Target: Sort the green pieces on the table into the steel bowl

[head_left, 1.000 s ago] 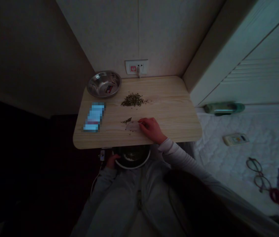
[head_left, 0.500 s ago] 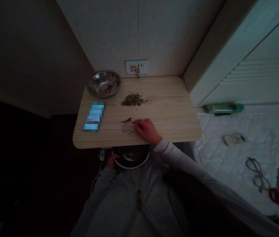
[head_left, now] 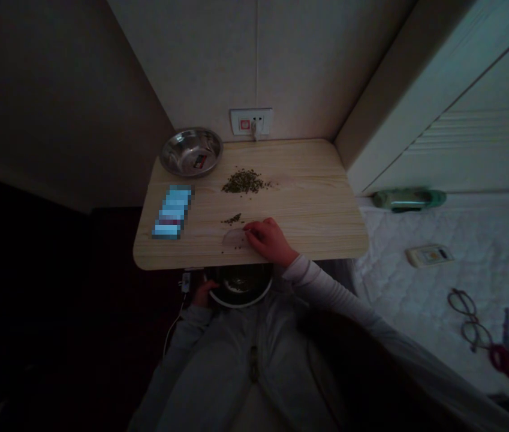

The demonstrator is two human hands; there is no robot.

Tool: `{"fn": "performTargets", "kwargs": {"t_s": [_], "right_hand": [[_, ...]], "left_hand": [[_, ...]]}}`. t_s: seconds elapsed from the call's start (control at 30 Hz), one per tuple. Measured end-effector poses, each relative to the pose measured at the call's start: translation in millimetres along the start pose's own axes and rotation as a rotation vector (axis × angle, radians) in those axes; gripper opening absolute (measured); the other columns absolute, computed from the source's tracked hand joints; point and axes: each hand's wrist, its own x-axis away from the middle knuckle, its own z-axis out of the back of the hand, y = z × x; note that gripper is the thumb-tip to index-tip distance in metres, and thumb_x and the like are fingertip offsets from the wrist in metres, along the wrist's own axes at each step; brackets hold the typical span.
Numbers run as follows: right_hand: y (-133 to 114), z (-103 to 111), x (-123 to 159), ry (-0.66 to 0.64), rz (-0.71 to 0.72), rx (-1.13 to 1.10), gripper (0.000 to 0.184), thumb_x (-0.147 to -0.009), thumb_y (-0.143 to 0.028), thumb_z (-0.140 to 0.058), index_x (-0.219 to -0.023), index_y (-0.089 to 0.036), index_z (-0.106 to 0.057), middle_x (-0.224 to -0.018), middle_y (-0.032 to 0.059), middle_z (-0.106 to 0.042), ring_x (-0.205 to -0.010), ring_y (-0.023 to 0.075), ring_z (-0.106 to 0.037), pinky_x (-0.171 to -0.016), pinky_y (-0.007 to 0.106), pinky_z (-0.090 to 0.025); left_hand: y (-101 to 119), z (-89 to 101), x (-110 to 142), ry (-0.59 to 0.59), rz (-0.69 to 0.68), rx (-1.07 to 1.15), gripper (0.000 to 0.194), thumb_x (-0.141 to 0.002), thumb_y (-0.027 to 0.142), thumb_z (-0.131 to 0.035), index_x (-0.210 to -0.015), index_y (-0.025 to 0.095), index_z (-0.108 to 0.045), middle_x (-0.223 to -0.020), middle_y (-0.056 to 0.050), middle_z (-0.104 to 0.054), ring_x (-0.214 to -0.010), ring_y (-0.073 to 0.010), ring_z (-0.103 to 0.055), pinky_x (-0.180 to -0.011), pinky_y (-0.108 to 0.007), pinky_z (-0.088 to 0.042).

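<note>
My right hand (head_left: 270,240) is closed on a thin, translucent plastic piece (head_left: 232,238) at the front of the small wooden table (head_left: 317,210). A few small dark-green beans (head_left: 232,219) lie just beyond that piece, and single ones sit in front of it. A larger pile of the same beans (head_left: 245,182) is spread further back. Below the table's front edge, my left hand (head_left: 204,293) grips the left rim of a dark bowl with a pale rim (head_left: 240,305). Something lies in the bottom of the bowl, too dim to make out.
A steel basin (head_left: 191,153) stands at the table's back left, with a lit phone (head_left: 172,212) in front of it. A wall socket (head_left: 251,122) holds a plug. On the white quilted bed to the right are a green bottle (head_left: 409,198), a remote control (head_left: 429,255), glasses (head_left: 469,318) and red-handled scissors (head_left: 506,362).
My right hand has drawn the plastic piece slightly toward the table's front edge, and a few beans now lie nearer that edge. My left hand and the bowl have stayed put.
</note>
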Motion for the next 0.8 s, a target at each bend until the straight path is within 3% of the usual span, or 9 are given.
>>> {"fn": "performTargets", "kwargs": {"t_s": [0.3,0.53,0.8], "right_hand": [[-2.4,-0.3,4.9,-0.041,0.029,-0.013,0.017,-0.074,-0.024,-0.042,-0.084,-0.017,-0.054,-0.058,-0.0014,-0.056,-0.056,0.0104,-0.046,-0.067,0.026,-0.03],[-2.3,-0.1,6.0,-0.06,0.069,-0.013,0.016,-0.074,-0.025,-0.044,-0.082,-0.017,-0.055,-0.06,-0.0009,-0.057,-0.056,0.0104,-0.046,-0.068,0.026,-0.031],[-3.2,0.2,6.1,-0.059,0.059,-0.022,0.017,-0.074,-0.025,-0.043,-0.084,-0.017,-0.055,-0.064,-0.0002,-0.058,-0.057,0.0105,-0.047,-0.068,0.026,-0.032]], "left_hand": [[3.0,1.1,-0.5,0.017,0.003,-0.1,0.008,-0.034,0.009,-0.052,-0.034,0.017,-0.052,-0.039,0.001,-0.052,-0.049,-0.0158,-0.049,-0.057,-0.032,-0.039],[0.6,0.4,-0.8,0.006,-0.023,-0.037,0.012,-0.035,0.009,-0.054,-0.043,0.018,-0.055,-0.042,0.002,-0.054,-0.057,-0.0187,-0.053,-0.059,-0.033,-0.04],[-4.3,2.0,-4.1,-0.009,0.045,0.011,0.015,-0.034,0.011,-0.054,-0.048,0.017,-0.056,-0.046,0.001,-0.056,-0.064,-0.0224,-0.056,-0.059,-0.034,-0.042]]}}
